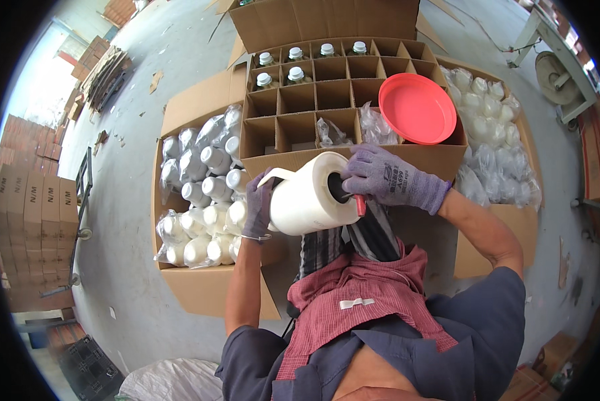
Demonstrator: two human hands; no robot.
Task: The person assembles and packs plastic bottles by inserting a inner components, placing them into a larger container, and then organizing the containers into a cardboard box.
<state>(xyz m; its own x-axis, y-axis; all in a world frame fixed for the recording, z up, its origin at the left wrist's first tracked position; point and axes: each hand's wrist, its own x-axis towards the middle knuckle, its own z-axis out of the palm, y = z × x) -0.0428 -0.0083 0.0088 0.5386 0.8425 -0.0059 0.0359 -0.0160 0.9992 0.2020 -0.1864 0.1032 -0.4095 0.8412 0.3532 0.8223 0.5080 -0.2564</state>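
Observation:
A white jug-shaped flask body point(300, 206) lies on its side above my lap, its round mouth facing right. My gloved left hand point(258, 206) is closed around its handle side, the fingers partly hidden. At the mouth, my gloved right hand point(388, 175) has its fingers curled against a dark round part point(337, 188). A small red piece point(360, 205) sticks out below those fingers; what exactly they grip is hidden. Just beyond both hands stands a divided carton point(266, 162) holding several capped bottles point(295, 75) and clear plastic bags point(376, 125).
A red round basin point(417, 108) sits on the carton's right part. To the left, an open carton point(203, 100) holds bagged grey and white bodies point(215, 159); to the right, another point(530, 174) holds bagged white pieces point(490, 110). Stacked boxes point(33, 220) stand far left, a metal stand point(557, 73) far right.

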